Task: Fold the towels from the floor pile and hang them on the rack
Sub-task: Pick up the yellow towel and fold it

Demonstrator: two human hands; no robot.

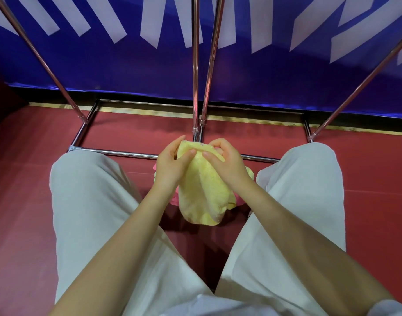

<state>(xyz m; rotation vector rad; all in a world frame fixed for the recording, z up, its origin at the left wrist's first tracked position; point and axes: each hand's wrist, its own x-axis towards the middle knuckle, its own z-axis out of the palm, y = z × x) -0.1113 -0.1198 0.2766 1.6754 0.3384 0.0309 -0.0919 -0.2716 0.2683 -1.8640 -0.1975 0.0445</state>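
A yellow towel (204,190) hangs bunched between my knees, held up by its top edge. My left hand (170,165) grips the towel's upper left edge, thumb in front and fingers behind. My right hand (225,160) pinches the upper right edge, thumb on the near side. Beneath the yellow towel, bits of a pink towel (175,198) show on the red floor; most of that floor pile is hidden. The chrome rack (196,87) stands straight ahead, its poles rising out of the top of the view and its base bars on the floor.
My legs in white trousers (99,213) flank the towels on both sides. The rack's base bar (127,153) lies on the floor just past my hands. A blue banner with white lettering (263,65) stands behind the rack. Red floor (20,201) stretches left and right.
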